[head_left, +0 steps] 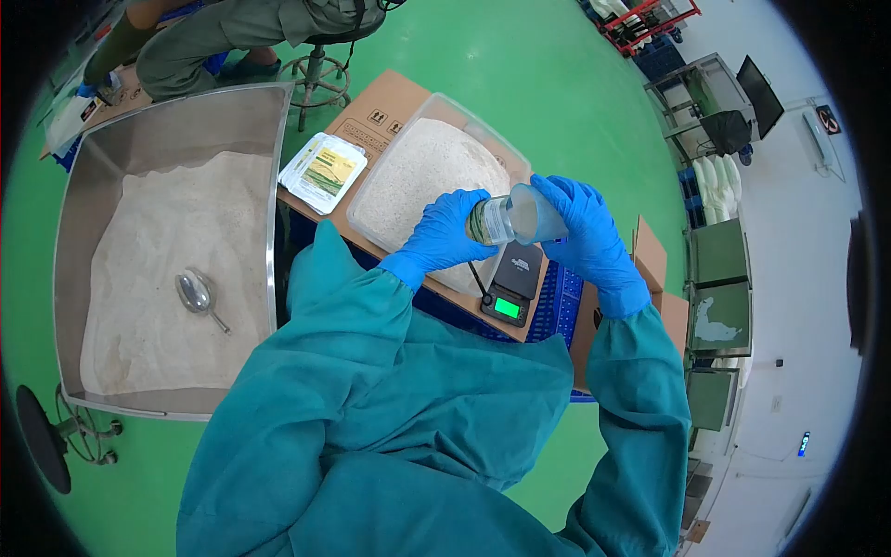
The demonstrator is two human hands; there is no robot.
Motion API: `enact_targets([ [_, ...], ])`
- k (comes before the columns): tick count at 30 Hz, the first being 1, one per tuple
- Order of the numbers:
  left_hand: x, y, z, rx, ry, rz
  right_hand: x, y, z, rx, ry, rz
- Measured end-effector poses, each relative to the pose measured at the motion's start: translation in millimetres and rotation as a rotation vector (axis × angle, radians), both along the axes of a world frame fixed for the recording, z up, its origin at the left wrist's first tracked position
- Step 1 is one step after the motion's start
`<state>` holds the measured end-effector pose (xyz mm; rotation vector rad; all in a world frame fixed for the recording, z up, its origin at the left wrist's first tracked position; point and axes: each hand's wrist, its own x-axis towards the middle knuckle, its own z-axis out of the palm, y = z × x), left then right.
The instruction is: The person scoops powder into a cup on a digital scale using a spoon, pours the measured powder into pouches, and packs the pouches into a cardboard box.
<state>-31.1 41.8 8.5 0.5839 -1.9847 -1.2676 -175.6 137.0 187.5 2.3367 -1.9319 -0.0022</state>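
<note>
My left hand (444, 234), in a blue glove, is closed around a clear jar (492, 221) with a printed label, tilted on its side. In my right hand (591, 237), also gloved, is a translucent cup or funnel (535, 215), its end meeting the jar's mouth; I cannot tell which of the two it is. Both are held above the near right corner of a clear plastic tub (371, 228) of pale granular powder (436, 172). Just below my hands, a black digital scale (513, 283) shows a lit green display. A thin dark handle or cord lies beside it.
Printed labels (325, 174) are stacked on cardboard (380, 107) left of the tub. Further left, a large metal bin (278, 186) holds pale powder and a metal scoop (197, 293). A seated person (223, 42) is beyond it. An open cardboard box (650, 255) stands at right.
</note>
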Motion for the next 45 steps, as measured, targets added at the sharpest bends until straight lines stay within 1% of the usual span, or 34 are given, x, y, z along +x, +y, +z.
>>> enact_targets([
  [11, -4, 1, -7, 0.015, 0.064, 0.038, 8, -12, 8, 0.046, 0.102, 0.031],
  [12, -3, 0, -5, 0.016, 0.065, 0.039, 8, -13, 8, 0.045, 0.134, 0.039],
  [14, -1, 0, 1, 0.067, 0.048, -0.032, 11, -15, 10, 0.046, 0.166, 0.047],
  [20, -7, 2, -10, 0.054, 0.106, 0.003, 24, -20, 18, 0.034, 0.248, 0.072],
  [23, -2, 1, -1, 0.111, 0.112, -0.039, 30, -22, 20, 0.027, 0.296, 0.071],
  [25, -2, 1, -1, 0.120, 0.128, -0.046, 35, -22, 23, 0.021, 0.391, 0.079],
  [30, -3, 2, 0, 0.114, 0.138, -0.041, 41, -21, 25, 0.038, 0.405, 0.080],
  [32, 1, 2, 4, 0.154, 0.141, -0.063, 42, -20, 24, 0.043, 0.403, 0.088],
  [38, 4, 2, 9, 0.173, 0.169, -0.069, 37, -16, 20, 0.006, 0.402, 0.008],
  [40, 9, 1, 16, 0.195, 0.167, -0.080, 26, -10, 13, -0.126, 0.108, -0.030],
  [41, 12, 0, 18, 0.217, 0.163, -0.088, 24, -8, 7, -0.125, 0.105, -0.030],
  [42, 11, -1, 14, 0.219, 0.156, -0.089, 22, -6, -1, -0.142, -0.226, -0.180],
  [43, 10, -3, 8, 0.167, 0.161, -0.038, 21, -3, -11, -0.153, -0.562, -0.331],
  [44, 10, -5, 1, 0.117, 0.160, 0.011, 18, 1, -23, -0.146, -0.577, -0.340],
  [45, 15, -7, -2, 0.123, 0.141, 0.006, 16, 5, -34, -0.235, -0.746, -0.314],
])
